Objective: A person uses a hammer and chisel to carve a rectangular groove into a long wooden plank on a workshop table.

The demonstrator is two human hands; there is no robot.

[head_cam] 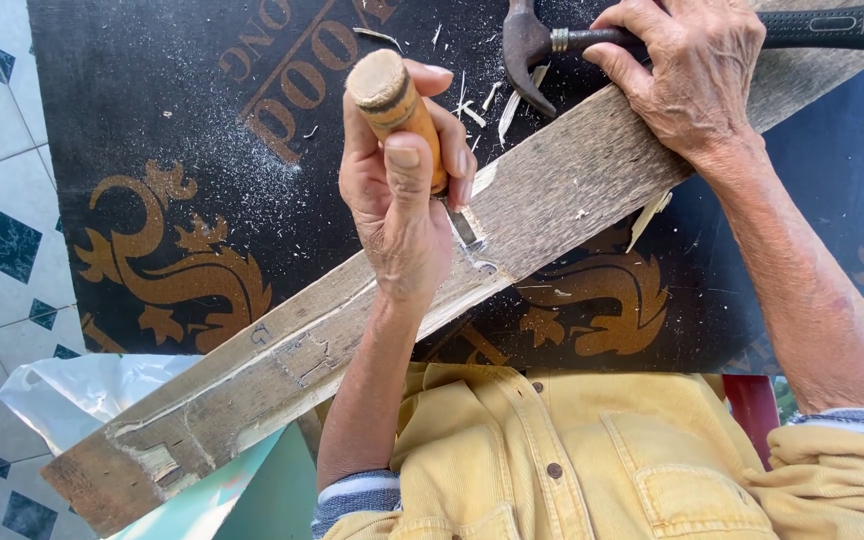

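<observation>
My left hand (402, 190) is wrapped around the wooden handle of a chisel (397, 105), held upright with its metal blade (462, 228) set against the near edge of a long weathered wooden board (282, 365). The board runs diagonally from the lower left to the upper right over a black mat. My right hand (687, 75) rests on the board's far end, its fingers closed over the neck of a claw hammer (537, 45) with a black grip (822, 27). A pale notch is cut in the board where the blade sits.
Wood chips and sawdust (472, 105) lie on the black mat with brown ornament (172, 260). Blue-and-white floor tiles (2, 240) are at the left. A clear plastic sheet (82, 395) lies under the board's near end. My yellow shirt (572, 460) fills the bottom.
</observation>
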